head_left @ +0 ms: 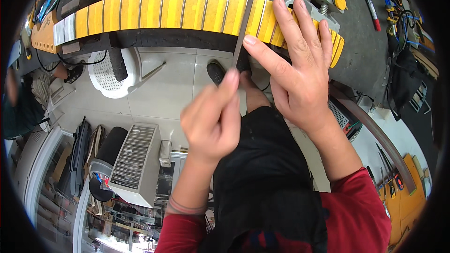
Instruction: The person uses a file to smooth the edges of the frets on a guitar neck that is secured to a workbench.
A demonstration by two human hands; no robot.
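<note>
A guitar neck (194, 11) lies across the bench, its fretboard covered with yellow masking tape between the bare metal frets. My left hand (211, 117), slightly blurred, is closed around the lower end of a narrow metal file (243, 23). The file's blade points away from me and crosses the neck right of its middle, along a fret. Spread fingers of my right hand (302, 75) rest on the neck near its right end. The right index fingertip is at the file's edge; whether it presses on the file I cannot tell. The headstock (43, 35) is at the far left.
A grey clamp (314, 0) with a yellow knob stands by the neck's right end on the dark bench (356, 51). A red-capped marker (370, 7) lies further right. Below are a white stool (112, 72) and a slotted box (136, 164). Another person (28, 89) is at far left.
</note>
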